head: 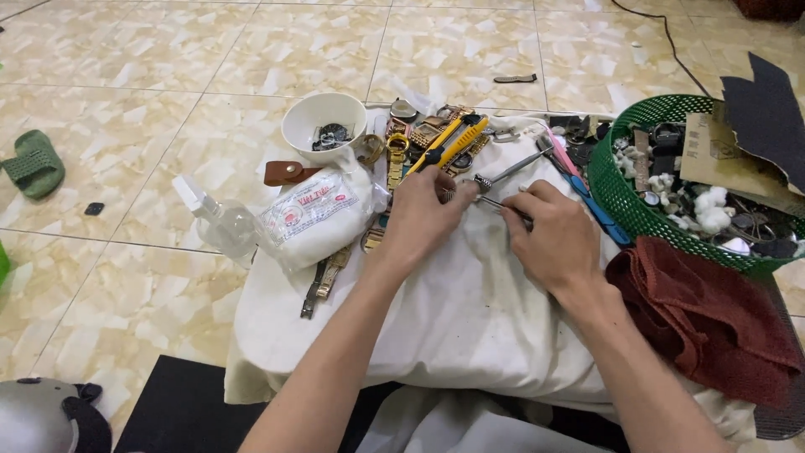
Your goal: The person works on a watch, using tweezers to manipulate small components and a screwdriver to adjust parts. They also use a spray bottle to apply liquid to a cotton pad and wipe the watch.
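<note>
At centre frame, on the white cloth, the left hand pinches a small metal part, and the right hand, at 3 o'clock of it, clamps a thin metal tool whose tip meets that part. The tool appears light, stiff and slippery; grip is best taken mid-shaft. A green basket sits at 2 o'clock, a white bowl at 11 o'clock.
</note>
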